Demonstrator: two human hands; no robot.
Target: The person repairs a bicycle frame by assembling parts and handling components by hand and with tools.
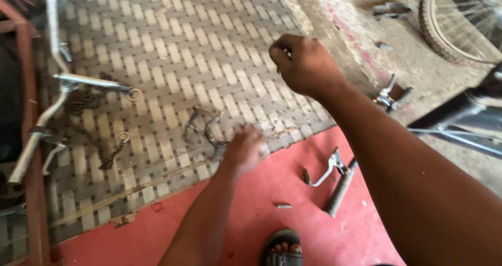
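Observation:
My right hand point(306, 63) hovers over the woven mat point(172, 46), fingers closed around a small metal part that barely shows at the fingertips. Lower down, my left hand point(244, 150) rests at the mat's near edge, blurred, touching a metal brake caliper point(205, 130) that lies there. Whether the left hand grips it I cannot tell.
A silver handlebar with brake lever point(47, 114) and a chain point(89, 101) lie at the mat's left. On the red floor point(314, 224) lie a brake lever with grip point(337, 179) and a small bolt point(283, 206). A bicycle wheel point(460, 20) stands top right. My sandalled foot point(282, 247) is at the bottom.

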